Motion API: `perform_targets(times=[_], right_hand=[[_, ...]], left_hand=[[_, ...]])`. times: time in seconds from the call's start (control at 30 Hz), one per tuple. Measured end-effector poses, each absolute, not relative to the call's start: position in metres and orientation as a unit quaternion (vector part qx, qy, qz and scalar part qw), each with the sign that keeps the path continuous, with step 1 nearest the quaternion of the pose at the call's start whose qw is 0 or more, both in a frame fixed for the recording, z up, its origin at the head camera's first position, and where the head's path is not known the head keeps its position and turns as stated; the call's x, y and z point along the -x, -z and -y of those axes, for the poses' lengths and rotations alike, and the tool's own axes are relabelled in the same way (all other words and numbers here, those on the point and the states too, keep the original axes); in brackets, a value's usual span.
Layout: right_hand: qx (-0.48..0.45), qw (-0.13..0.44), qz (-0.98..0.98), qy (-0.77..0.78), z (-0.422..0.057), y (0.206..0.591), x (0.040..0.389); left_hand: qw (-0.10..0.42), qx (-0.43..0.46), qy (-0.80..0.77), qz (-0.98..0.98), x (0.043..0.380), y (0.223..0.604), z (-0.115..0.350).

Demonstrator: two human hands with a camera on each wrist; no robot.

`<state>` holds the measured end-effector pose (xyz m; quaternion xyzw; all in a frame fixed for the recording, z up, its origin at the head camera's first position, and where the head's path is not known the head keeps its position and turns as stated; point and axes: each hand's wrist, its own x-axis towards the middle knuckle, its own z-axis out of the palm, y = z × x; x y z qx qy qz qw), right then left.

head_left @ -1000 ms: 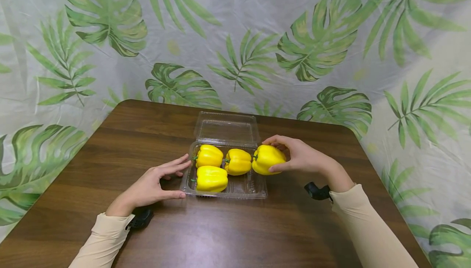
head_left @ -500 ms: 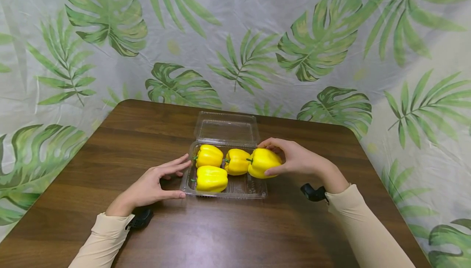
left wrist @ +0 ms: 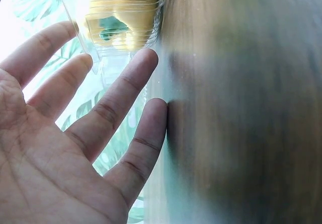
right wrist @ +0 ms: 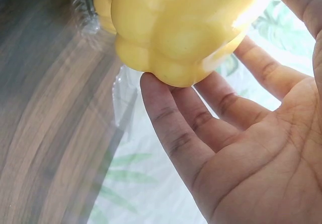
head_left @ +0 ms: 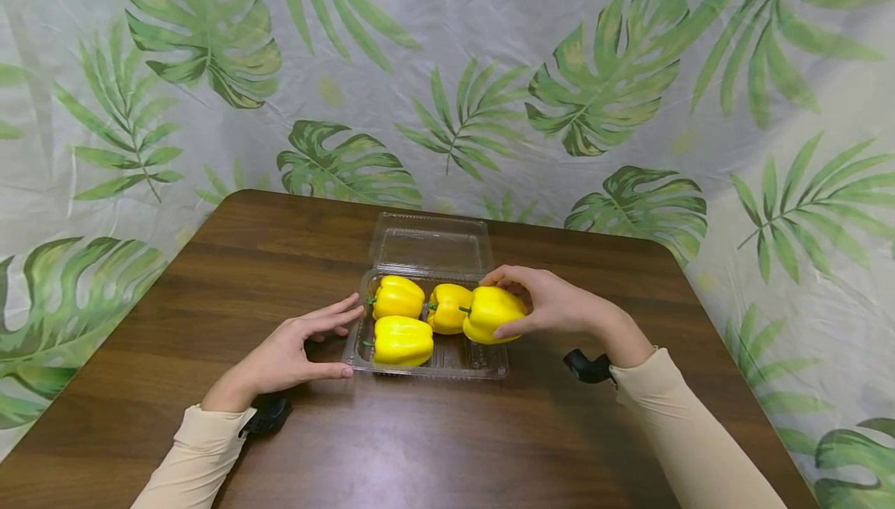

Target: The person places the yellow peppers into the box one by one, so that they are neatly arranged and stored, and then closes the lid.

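My right hand (head_left: 562, 303) grips a yellow bell pepper (head_left: 494, 315) between thumb and fingers, above the right part of a clear plastic clamshell container (head_left: 461, 373). In the right wrist view the fingertips lie against the rounded end of that pepper (right wrist: 176, 27). Three more yellow bell peppers sit in the container: one back left (head_left: 398, 297), one front left (head_left: 403, 340), and one (head_left: 446, 309) partly hidden behind the held pepper. With fingers spread and fairly straight, my left hand (head_left: 283, 353) rests at the container's left edge, its thumb touching the front corner.
The container's transparent lid (head_left: 433, 245) is folded back, lying toward the table's far edge. Dark brown wood makes up the table (head_left: 433, 447). Behind it hangs a leaf-patterned cloth (head_left: 482, 19). A black device (head_left: 587, 366) is strapped at the right wrist.
My right hand has carried the pepper left and slightly nearer to me, from the container's right edge to over its inside. The left hand has stayed in place.
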<state>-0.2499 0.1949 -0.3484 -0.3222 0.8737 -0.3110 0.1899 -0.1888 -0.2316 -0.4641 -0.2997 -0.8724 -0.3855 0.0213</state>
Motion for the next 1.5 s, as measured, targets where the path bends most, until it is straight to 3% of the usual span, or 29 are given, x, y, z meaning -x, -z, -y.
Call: perform_targets(times=[1.5], right_hand=[[0.367,0.192,-0.885,0.212,-0.162,0.345,0.24]], left_hand=[[0.022,0.297,0.388,0.872,0.188,0.464,0.231]])
